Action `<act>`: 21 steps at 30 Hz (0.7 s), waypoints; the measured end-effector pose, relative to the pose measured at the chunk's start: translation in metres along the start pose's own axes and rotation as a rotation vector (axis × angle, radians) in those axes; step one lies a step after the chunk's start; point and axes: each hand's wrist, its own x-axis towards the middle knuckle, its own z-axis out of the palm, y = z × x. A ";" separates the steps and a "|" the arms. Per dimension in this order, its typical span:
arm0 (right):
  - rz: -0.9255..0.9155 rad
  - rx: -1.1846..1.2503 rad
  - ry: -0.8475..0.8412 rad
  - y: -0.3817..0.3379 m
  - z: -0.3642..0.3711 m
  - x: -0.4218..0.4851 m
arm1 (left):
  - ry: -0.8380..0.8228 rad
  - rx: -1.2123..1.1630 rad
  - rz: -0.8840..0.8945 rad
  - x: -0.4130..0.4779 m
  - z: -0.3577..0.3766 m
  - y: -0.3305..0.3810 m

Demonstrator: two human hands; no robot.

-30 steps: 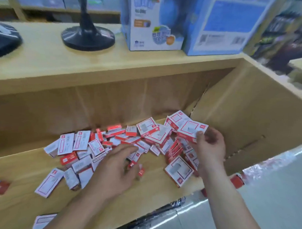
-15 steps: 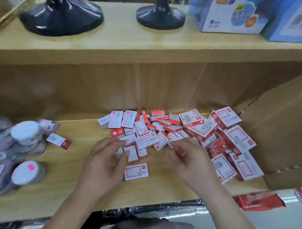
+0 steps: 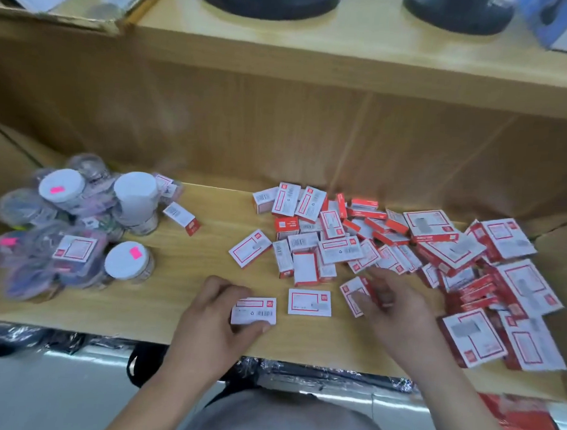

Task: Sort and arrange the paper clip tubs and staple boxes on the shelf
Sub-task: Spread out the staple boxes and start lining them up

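**Staple boxes.** A loose heap of small red-and-white cardboard staple boxes (image 3: 387, 247) lies on the right half of the light wooden shelf (image 3: 176, 307). They have white faces with red-framed labels and barcodes, and red ends. The larger boxes lie toward the right.

**Paper clip tubs.** A cluster of round clear plastic paper clip tubs (image 3: 82, 227) with white lids, two bearing pink stickers, sits at the shelf's left, well apart from the heap. One stray staple box (image 3: 182, 218) lies just beside them.

**Hands.** The two hands are apart, near the shelf's front edge.
- The left hand (image 3: 214, 321) pinches a barcode-faced staple box (image 3: 253, 311) between thumb and fingers.
- The right hand (image 3: 391, 312) has its fingers over a tilted staple box (image 3: 353, 294). Blur leaves it unclear whether it grips or only touches.
- A flat single staple box (image 3: 309, 302) lies between the hands.

**Obscured.**
- The label print is unreadable and the tub contents are smeared.
- On the upper board, two black round bases (image 3: 267, 2) are cut off by the top edge.
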 end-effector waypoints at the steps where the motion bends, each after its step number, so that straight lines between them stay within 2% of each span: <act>1: -0.018 -0.020 0.006 0.001 0.001 -0.001 | -0.012 -0.015 -0.001 0.002 0.000 -0.001; 6: -0.029 -0.077 0.053 0.010 -0.001 -0.006 | -0.100 -0.158 0.058 0.009 -0.003 -0.009; 10: -0.012 -0.051 -0.036 0.013 -0.005 -0.010 | -0.102 -0.235 0.066 0.012 -0.007 -0.007; 13: 0.050 -0.056 -0.105 0.012 -0.008 -0.013 | -0.132 -0.261 0.144 0.016 -0.003 0.007; 17: 0.075 -0.057 -0.122 0.015 -0.013 -0.012 | -0.114 -0.035 0.362 0.025 0.019 0.034; 21: 0.046 0.102 -0.141 0.014 -0.020 -0.008 | -0.105 0.094 0.442 0.029 0.041 0.042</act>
